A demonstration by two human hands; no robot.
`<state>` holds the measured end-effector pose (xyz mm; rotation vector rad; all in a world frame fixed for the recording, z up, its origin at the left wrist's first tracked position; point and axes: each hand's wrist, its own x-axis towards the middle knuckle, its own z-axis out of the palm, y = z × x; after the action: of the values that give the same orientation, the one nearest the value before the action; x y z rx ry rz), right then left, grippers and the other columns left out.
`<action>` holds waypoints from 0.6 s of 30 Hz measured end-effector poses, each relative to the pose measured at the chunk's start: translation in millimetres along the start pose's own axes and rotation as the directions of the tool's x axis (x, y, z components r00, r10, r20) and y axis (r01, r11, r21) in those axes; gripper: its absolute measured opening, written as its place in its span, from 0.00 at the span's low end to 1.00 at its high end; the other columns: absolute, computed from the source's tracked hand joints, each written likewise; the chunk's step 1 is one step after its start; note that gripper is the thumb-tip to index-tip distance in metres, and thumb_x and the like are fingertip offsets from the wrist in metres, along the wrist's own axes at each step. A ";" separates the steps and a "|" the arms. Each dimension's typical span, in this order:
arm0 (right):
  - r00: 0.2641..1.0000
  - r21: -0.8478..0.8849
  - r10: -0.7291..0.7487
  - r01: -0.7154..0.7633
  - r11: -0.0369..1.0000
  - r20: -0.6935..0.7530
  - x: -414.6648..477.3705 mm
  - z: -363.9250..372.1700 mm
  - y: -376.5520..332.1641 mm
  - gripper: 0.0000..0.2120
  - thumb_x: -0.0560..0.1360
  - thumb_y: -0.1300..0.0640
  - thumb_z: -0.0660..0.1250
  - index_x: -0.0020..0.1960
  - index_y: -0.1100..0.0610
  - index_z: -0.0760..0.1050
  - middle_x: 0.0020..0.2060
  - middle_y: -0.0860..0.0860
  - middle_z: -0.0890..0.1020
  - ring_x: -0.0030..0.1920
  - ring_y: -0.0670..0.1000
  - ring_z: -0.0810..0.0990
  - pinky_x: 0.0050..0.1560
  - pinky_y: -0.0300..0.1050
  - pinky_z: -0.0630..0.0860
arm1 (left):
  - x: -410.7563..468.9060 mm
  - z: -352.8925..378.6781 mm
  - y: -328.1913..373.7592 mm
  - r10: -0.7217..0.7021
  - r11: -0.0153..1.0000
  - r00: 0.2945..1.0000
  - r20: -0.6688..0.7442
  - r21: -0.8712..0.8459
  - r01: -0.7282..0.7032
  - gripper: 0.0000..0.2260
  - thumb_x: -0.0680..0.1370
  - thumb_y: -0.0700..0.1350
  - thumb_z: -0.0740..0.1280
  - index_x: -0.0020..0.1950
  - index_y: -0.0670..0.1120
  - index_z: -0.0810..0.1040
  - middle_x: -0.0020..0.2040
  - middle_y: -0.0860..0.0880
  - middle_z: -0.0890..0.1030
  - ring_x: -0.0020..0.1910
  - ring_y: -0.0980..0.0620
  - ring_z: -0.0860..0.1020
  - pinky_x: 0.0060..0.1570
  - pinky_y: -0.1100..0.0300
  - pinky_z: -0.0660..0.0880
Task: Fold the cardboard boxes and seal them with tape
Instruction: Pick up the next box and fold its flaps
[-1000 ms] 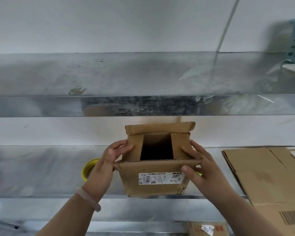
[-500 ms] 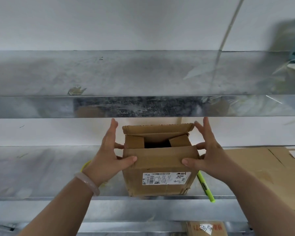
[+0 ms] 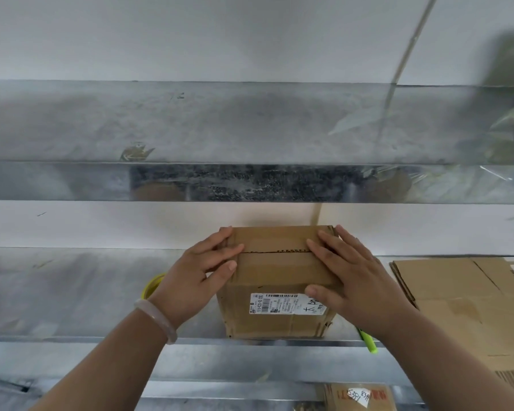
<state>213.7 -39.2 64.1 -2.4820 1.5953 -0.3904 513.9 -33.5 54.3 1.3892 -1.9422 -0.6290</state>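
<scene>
My left hand (image 3: 199,274) and right hand (image 3: 350,277) lie flat, fingers straight, pressing shut the cardboard box (image 3: 275,271) between them, its seam (image 3: 276,252) running hand to hand, while what I take for the yellow tape roll (image 3: 152,284) sits just outside the left hand.

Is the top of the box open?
No, the cardboard box has its flaps folded flat, held down by the left hand and right hand.

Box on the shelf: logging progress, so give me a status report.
Left hand, right hand flat on box top. Top closed, seam untaped. Yellow roll partly hidden behind left hand.
</scene>
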 end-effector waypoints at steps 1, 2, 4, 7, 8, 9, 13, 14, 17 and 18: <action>1.000 -0.015 -0.010 0.010 1.000 -0.008 1.2 0.2 -0.2 0.42 0.68 0.20 0.42 0.76 0.37 0.53 0.75 0.37 0.50 0.78 0.43 0.40 0.76 0.46 0.43 | 0.1 0.2 -0.2 0.003 1.000 1.000 0.009 0.002 -0.003 0.19 0.77 0.55 0.60 0.67 0.56 0.75 0.74 0.62 0.62 0.71 0.70 0.58 0.63 0.80 0.56; 1.000 -0.005 -0.010 0.010 1.000 0.008 3.3 -0.7 -1.3 0.42 0.67 0.20 0.44 0.76 0.38 0.54 0.75 0.36 0.49 0.77 0.42 0.39 0.76 0.45 0.42 | 0.2 0.8 -0.6 -0.003 1.000 1.000 0.021 0.000 0.003 0.19 0.77 0.57 0.59 0.68 0.57 0.74 0.74 0.63 0.61 0.71 0.70 0.57 0.63 0.80 0.56; 0.997 0.079 0.007 -0.012 0.997 0.073 9.6 -3.0 -5.3 0.43 0.65 0.21 0.50 0.76 0.37 0.53 0.75 0.35 0.46 0.76 0.40 0.37 0.75 0.43 0.43 | 1.3 3.5 -1.8 -0.020 1.000 0.999 0.041 -0.020 0.021 0.21 0.78 0.62 0.60 0.69 0.59 0.71 0.75 0.64 0.57 0.72 0.70 0.55 0.67 0.76 0.55; 0.996 0.178 0.017 -0.032 0.984 0.084 15.9 -5.6 -9.7 0.44 0.63 0.25 0.56 0.76 0.38 0.55 0.75 0.34 0.48 0.76 0.39 0.37 0.75 0.44 0.46 | 1.7 7.3 -3.5 -0.009 1.000 0.999 0.033 -0.029 0.010 0.26 0.73 0.66 0.59 0.70 0.60 0.67 0.76 0.63 0.54 0.74 0.67 0.53 0.71 0.68 0.55; 0.997 0.186 0.019 -0.033 0.982 0.080 15.1 -5.9 -9.7 0.44 0.63 0.26 0.57 0.76 0.38 0.56 0.75 0.34 0.48 0.76 0.38 0.38 0.75 0.44 0.47 | 0.4 8.1 -3.8 0.004 1.000 0.999 0.040 -0.015 -0.003 0.27 0.73 0.67 0.60 0.70 0.60 0.66 0.76 0.63 0.53 0.74 0.66 0.53 0.71 0.67 0.55; 0.997 0.184 0.014 -0.028 0.983 0.077 12.7 -5.7 -9.3 0.43 0.63 0.25 0.57 0.76 0.38 0.57 0.75 0.34 0.48 0.76 0.38 0.38 0.75 0.44 0.47 | -2.2 8.9 -3.7 0.023 1.000 0.999 0.049 0.007 -0.023 0.29 0.72 0.69 0.60 0.71 0.60 0.65 0.77 0.63 0.52 0.75 0.65 0.52 0.70 0.68 0.56; 0.998 0.144 0.015 -0.023 0.989 0.057 -3.2 -3.6 -6.1 0.43 0.64 0.24 0.53 0.76 0.38 0.57 0.75 0.34 0.49 0.75 0.36 0.37 0.74 0.41 0.45 | -14.1 14.9 0.1 0.073 0.996 0.997 0.036 0.055 -0.075 0.29 0.71 0.68 0.63 0.70 0.62 0.63 0.77 0.64 0.51 0.75 0.64 0.52 0.69 0.71 0.55; 0.999 0.128 0.016 -0.022 0.991 0.049 -6.2 -3.1 -5.8 0.42 0.64 0.24 0.52 0.76 0.38 0.57 0.75 0.35 0.49 0.75 0.36 0.37 0.74 0.41 0.45 | -16.2 16.3 0.9 0.077 0.995 0.997 0.030 0.057 -0.079 0.29 0.72 0.68 0.63 0.71 0.61 0.64 0.77 0.63 0.51 0.75 0.63 0.52 0.70 0.69 0.56; 1.000 0.095 0.005 -0.007 0.995 0.022 -11.6 0.9 -6.5 0.43 0.66 0.19 0.46 0.75 0.39 0.58 0.76 0.36 0.52 0.76 0.38 0.39 0.74 0.44 0.49 | -20.9 14.6 -0.9 0.084 0.993 0.996 0.031 0.082 -0.086 0.31 0.72 0.68 0.63 0.72 0.58 0.66 0.77 0.62 0.52 0.75 0.62 0.53 0.70 0.63 0.59; 1.000 0.099 0.005 -0.007 0.995 0.014 -12.4 2.2 -7.2 0.44 0.65 0.19 0.45 0.75 0.39 0.59 0.76 0.36 0.52 0.77 0.38 0.40 0.75 0.45 0.51 | -22.2 12.8 -2.5 0.083 0.992 0.996 0.035 0.097 -0.086 0.31 0.72 0.69 0.63 0.72 0.58 0.66 0.77 0.62 0.52 0.75 0.62 0.54 0.70 0.62 0.59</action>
<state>215.7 -25.0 62.4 -2.4007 1.5385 -0.4391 510.8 -13.1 38.8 1.3552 -2.0697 -0.5236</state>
